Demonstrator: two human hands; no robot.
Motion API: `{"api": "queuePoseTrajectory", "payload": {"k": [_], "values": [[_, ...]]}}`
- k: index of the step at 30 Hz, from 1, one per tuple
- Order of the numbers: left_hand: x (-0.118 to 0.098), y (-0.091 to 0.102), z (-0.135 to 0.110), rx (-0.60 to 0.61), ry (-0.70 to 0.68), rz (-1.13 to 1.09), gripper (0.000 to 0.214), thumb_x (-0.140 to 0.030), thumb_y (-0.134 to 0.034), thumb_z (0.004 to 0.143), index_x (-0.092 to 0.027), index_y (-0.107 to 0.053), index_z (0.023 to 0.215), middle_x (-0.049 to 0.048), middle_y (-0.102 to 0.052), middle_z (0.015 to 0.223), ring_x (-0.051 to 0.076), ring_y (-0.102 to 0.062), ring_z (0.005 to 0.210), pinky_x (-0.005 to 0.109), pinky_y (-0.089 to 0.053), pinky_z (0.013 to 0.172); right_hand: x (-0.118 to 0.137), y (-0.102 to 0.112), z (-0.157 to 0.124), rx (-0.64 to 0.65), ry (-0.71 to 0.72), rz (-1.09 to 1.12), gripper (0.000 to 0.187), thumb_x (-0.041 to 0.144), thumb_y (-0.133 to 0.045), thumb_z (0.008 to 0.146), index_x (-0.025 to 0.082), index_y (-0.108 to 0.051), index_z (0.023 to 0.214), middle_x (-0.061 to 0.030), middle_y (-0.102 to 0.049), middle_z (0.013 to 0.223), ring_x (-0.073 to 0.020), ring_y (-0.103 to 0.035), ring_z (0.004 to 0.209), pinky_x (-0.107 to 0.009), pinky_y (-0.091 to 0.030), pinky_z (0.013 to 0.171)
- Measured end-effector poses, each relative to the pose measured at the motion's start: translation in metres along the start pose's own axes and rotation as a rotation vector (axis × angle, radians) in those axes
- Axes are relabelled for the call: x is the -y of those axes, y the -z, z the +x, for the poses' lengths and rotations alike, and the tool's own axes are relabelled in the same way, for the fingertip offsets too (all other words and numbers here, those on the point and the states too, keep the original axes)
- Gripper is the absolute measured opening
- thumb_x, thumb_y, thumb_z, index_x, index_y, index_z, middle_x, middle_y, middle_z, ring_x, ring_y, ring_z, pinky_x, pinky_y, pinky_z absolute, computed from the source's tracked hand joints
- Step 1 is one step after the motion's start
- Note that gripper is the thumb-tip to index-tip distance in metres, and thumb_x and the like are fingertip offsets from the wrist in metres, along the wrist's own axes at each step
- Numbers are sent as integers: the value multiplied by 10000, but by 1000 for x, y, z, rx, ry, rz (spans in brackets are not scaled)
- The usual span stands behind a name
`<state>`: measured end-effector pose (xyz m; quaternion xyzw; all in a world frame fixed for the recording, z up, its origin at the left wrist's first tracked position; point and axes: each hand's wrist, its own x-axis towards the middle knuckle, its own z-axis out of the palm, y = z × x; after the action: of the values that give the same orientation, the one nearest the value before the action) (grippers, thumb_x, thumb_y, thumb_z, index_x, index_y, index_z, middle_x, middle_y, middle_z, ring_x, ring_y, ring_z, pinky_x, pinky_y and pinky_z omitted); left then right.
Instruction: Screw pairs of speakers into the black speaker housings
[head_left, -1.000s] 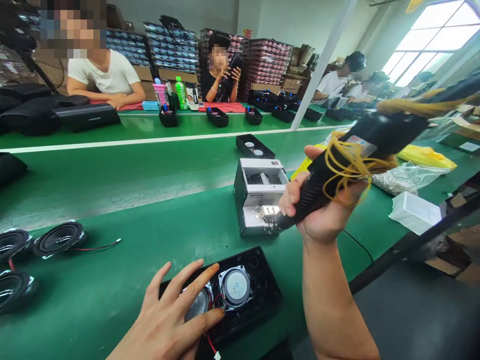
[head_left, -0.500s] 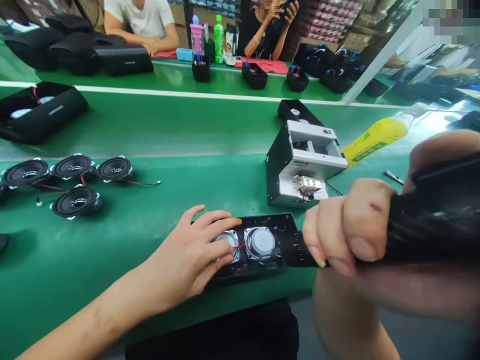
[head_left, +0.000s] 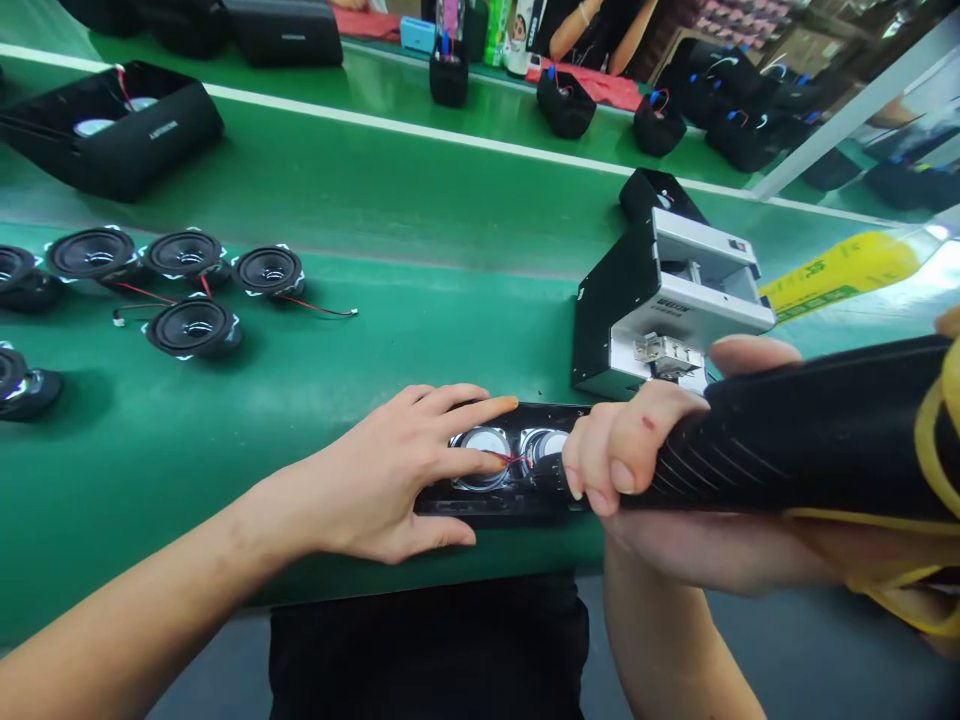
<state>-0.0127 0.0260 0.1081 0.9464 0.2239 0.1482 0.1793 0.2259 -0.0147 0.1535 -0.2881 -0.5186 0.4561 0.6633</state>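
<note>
My left hand (head_left: 405, 470) lies across a black speaker housing (head_left: 502, 508), fingers spread and stretched out. One fingertip rests by the red wire over the left speaker driver (head_left: 484, 440); the thumb lies along the housing's near side. Two silver-backed drivers sit in the housing, and the right driver (head_left: 546, 442) is partly covered by the tool. My right hand (head_left: 630, 450) is wrapped round a thick black electric screwdriver (head_left: 810, 430), held nearly level and pointing left. Its nose reaches over the housing's right part. The tip is hidden, so contact with a screw cannot be seen.
A silver-and-black screw feeder (head_left: 667, 300) stands behind my right hand, beside a yellow bottle (head_left: 847, 270). Several loose speakers (head_left: 191, 325) with wires lie at left. A larger black speaker box (head_left: 150, 140) sits behind them. Across the bench are small black housings (head_left: 566, 100) and a person's arms.
The screwdriver and my right hand have moved left, over the right driver. My left hand has shifted slightly, its thumb now away from the driver. The view has tilted down.
</note>
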Motion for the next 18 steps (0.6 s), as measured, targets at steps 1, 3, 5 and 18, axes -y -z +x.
{"api": "queuePoseTrajectory", "payload": {"k": [1, 3, 5, 18], "values": [[0, 0, 0, 0, 1, 0, 522, -537, -798, 949, -324, -712, 1417, 82, -406, 1807, 418, -474, 1589, 654, -493, 1191, 0, 0, 0, -11, 1, 3, 437, 736, -664, 1022, 399, -790, 1271, 47, -592, 637, -158, -501, 386, -316, -484, 361], [0, -1, 1, -5, 4, -6, 481, -463, -815, 930, -323, -725, 1381, 75, -420, 1801, 414, -476, 1587, 651, -492, 1189, -1, 0, 0, -32, 2, 22, 447, 736, -685, 1010, 383, -786, 1265, 44, -603, 646, -152, -500, 399, -302, -479, 363], [1, -2, 1, -7, 5, -14, 467, -445, -812, 929, -321, -726, 1371, 70, -428, 1797, 411, -473, 1588, 655, -493, 1186, -2, 0, 0, -36, 0, 45, 436, 711, -720, 1002, 366, -787, 1259, 43, -612, 654, -146, -505, 410, -290, -479, 373], [1, -1, 4, 15, 4, -40, 481, -451, -770, 940, -310, -722, 1397, 64, -414, 1804, 431, -476, 1573, 702, -511, 1123, -7, -1, 4, 5, -26, 79, 417, 661, -770, 994, 345, -785, 1265, 57, -650, 655, -132, -502, 405, -270, -481, 404]]}}
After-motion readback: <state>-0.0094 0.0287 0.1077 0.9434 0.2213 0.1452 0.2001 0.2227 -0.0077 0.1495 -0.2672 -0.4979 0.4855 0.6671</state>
